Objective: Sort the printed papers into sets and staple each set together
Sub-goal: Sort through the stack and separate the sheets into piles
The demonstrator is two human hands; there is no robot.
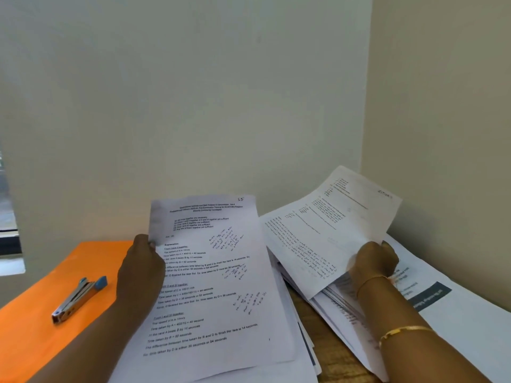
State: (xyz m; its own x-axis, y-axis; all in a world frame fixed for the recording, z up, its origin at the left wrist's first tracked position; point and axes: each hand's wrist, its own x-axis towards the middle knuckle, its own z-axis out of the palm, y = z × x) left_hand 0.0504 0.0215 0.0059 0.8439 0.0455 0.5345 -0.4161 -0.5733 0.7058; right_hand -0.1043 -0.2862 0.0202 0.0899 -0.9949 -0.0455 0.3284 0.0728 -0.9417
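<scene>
1. A printed sheet [213,272], marked "55" by hand at its top corner, is held up at a tilt by the left hand [141,261]. Its lower part is laid over a pile of papers [298,341].
2. The sheet's left edge is pinched high up by the left hand. The back of the hand is turned to the camera. The fingers are curled at the edge, and how they lie behind the paper cannot be told.
3. A second sheet [326,228] is raised above the right side of the pile by the right hand [373,261], with its far corner tilted toward the wall [249,92].
4. That sheet is gripped at its lower right edge. The right fingers are curled round the edge with the knuckles toward the camera, and the paper is bent slightly where it is gripped.
5. The two sheets are held just beside each other and are not seen to touch.
6. A stapler [78,298] with blue ends is seen lying on an orange folder [33,327], to the left of the left forearm and apart from both hands.
7. More papers, one with a dark band [431,297], are spread under the right forearm on a wooden table [331,357].
8. Two gold bangles [403,331] are worn on the right arm.
</scene>
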